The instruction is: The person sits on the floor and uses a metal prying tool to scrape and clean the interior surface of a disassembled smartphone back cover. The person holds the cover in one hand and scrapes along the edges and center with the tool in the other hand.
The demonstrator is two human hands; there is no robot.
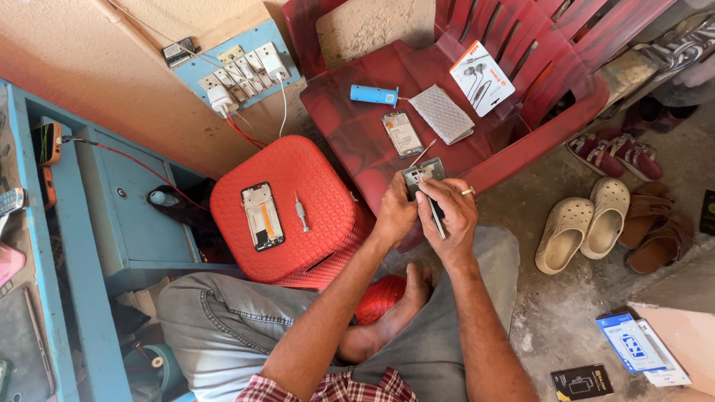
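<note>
1. L hand (395,212) grips the opened phone body (424,175) from its left side, fingers curled round the edge; phone held in the air just over the front lip of the red plastic chair (357,141), back side up w/ inner parts showing.
2. R hand (450,212), ring on one finger, closed on the phone's lower right part; thumb and forefinger pinch at the frame. Thin metal tool, prob. tweezers (426,152), sticks out past the top edge; can't tell which hand holds it.
3. Step, by my read: working inside the open phone, mid-disassembly or repair. Next move would need a steady L grip and fine R fingertip work, as parts look small.
4. On chair seat: another phone part (402,134), blue cylinder (374,94), grey textured pouch (442,113), earphone pack (482,77).
5. Red stool (283,208) to the left carries a phone frame (262,216) and small screwdriver (301,214), apart from each other.
6. Room: person sits cross-legged on concrete floor (551,313); blue cabinet (126,216) far left, wall socket board (238,71) w/ chargers, sandals (588,223) at right, small boxes (633,342) lower right.
</note>
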